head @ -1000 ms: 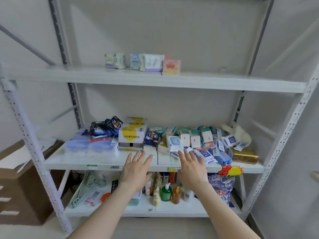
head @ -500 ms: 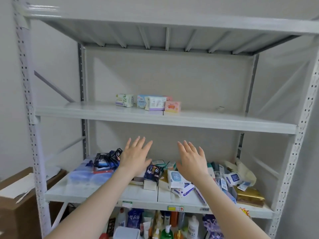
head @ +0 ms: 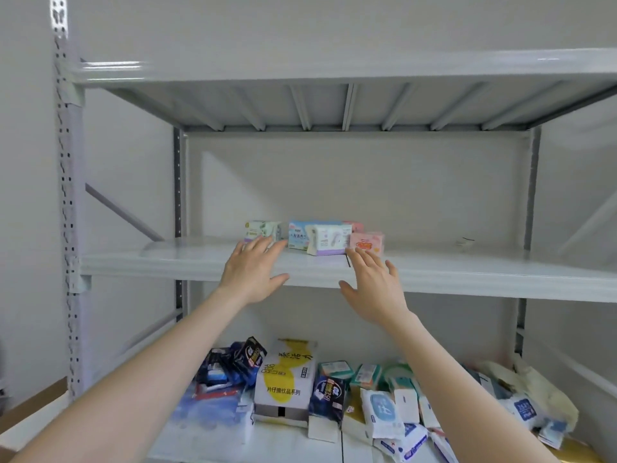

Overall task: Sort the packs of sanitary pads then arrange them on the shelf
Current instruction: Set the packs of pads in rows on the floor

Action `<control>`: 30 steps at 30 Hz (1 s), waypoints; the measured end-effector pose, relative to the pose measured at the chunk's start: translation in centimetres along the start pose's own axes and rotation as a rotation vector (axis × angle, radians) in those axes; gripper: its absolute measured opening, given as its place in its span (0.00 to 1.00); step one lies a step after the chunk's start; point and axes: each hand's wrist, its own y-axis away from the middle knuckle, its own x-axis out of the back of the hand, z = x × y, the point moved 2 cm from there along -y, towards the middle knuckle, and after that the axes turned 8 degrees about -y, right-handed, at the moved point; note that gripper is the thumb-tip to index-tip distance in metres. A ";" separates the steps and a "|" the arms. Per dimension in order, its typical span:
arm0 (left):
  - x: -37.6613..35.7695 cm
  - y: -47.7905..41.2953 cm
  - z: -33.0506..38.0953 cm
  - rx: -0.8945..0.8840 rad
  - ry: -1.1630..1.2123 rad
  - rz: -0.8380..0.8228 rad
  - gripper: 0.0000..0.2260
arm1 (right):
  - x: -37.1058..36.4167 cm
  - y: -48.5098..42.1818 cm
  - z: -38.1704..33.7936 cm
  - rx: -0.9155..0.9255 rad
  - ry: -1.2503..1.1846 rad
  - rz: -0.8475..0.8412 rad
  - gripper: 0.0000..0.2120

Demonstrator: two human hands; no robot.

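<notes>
Head view: left hand (head: 254, 273), right hand (head: 373, 283) raised at middle shelf (head: 467, 274), fingers spread wide, holding nothing. Pad packs (head: 320, 239) clustered mid-shelf. Reaching step, likely; next calls for grasping pink pack (head: 366, 242), green pack (head: 262, 229).

One head-worn wide-angle cam only, so no view is shared. The shelf unit (head: 334, 269) is faced straight on, close up, w/ the middle shelf seen near eye level.
</notes>
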 end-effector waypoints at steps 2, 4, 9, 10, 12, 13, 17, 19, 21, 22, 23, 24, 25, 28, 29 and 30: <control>-0.9 -2.4 -1.4 -0.005 0.018 -0.002 0.32 | -1.2 -2.1 0.3 -0.018 -0.027 0.008 0.31; -1.9 -4.8 -2.5 -0.012 0.037 0.001 0.32 | -2.5 -4.1 0.8 -0.019 -0.045 0.010 0.32; -5.3 -10.3 -4.5 -0.030 0.125 0.018 0.32 | -5.4 -9.5 3.3 -0.024 -0.038 0.013 0.33; -6.0 -11.4 -4.9 -0.030 0.133 0.018 0.32 | -5.9 -10.6 3.9 -0.021 -0.038 0.011 0.34; -7.4 -13.6 -5.9 -0.024 0.144 0.002 0.34 | -6.8 -13.0 5.0 -0.009 -0.038 0.008 0.34; -8.1 -14.7 -6.5 -0.021 0.153 -0.012 0.35 | -7.1 -14.1 5.5 0.000 -0.034 0.008 0.33; -10.8 -18.3 -8.8 -0.032 0.191 -0.083 0.37 | -8.5 -18.6 6.8 0.034 -0.033 -0.026 0.35; -12.2 -19.9 -10.3 -0.039 0.219 -0.119 0.38 | -9.4 -20.7 7.2 0.049 -0.053 -0.078 0.36; -13.5 -21.4 -11.8 -0.041 0.251 -0.164 0.39 | -10.2 -22.7 7.5 0.054 -0.055 -0.124 0.37; -14.2 -22.3 -12.6 -0.035 0.269 -0.185 0.39 | -10.7 -23.6 7.7 0.053 -0.055 -0.135 0.38; -14.9 -23.1 -13.3 -0.025 0.287 -0.205 0.40 | -11.1 -24.4 7.9 0.050 -0.058 -0.142 0.39; -15.5 -24.0 -14.0 -0.015 0.304 -0.228 0.40 | -11.5 -25.3 8.1 0.044 -0.061 -0.151 0.40; -16.2 -24.9 -14.7 -0.006 0.314 -0.253 0.41 | -12.0 -26.0 8.3 0.036 -0.061 -0.162 0.41; -18.1 -27.5 -16.1 -0.010 0.292 -0.327 0.42 | -13.4 -28.0 9.4 -0.004 -0.065 -0.204 0.44; -18.7 -28.3 -16.4 -0.017 0.277 -0.350 0.43 | -13.7 -28.5 9.7 -0.019 -0.079 -0.221 0.45; -19.2 -29.1 -16.6 -0.023 0.262 -0.374 0.43 | -13.9 -28.9 10.0 -0.036 -0.095 -0.239 0.46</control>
